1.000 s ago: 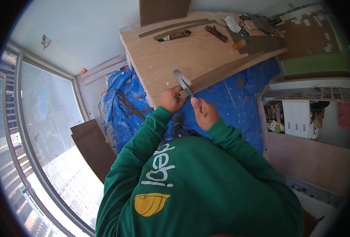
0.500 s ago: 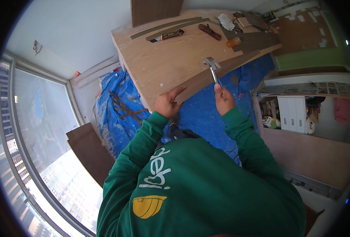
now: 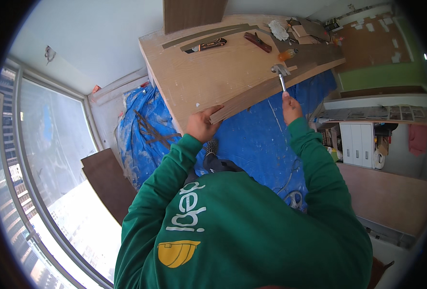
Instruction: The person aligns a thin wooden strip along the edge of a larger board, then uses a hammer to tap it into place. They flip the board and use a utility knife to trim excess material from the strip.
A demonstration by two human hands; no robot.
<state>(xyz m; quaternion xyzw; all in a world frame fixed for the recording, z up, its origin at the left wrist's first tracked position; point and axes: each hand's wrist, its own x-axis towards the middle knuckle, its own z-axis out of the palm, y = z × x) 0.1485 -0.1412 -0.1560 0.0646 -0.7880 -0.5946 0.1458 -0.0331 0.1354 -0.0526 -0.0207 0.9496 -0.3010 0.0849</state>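
Observation:
In my right hand [image 3: 292, 109] is a claw hammer [image 3: 282, 80], gripped by its handle. The metal head sits over the long front edge of the wooden worktop [image 3: 175, 77], toward its right part. A brown wood strip [image 3: 252, 97] runs along that edge. My left hand [image 3: 203, 125] is closed around the strip's near end at the worktop's corner, a finger lying on top and the other fingers partly hidden below. Whether the hammer head touches the strip is hard to tell.
On the worktop lie a utility knife [image 3: 206, 45], a red hand plane [image 3: 257, 42], an orange bottle [image 3: 287, 55], a crumpled white cloth [image 3: 278, 30] and thin wood strips [image 3: 206, 36]. Blue sheeting [image 3: 252, 139] covers the floor, with wood offcuts [image 3: 151, 127] on it. A brown panel [image 3: 108, 180] leans by the window.
My right hand has carried the hammer to the right and slightly away along the worktop's edge. The left hand stays at the strip's end.

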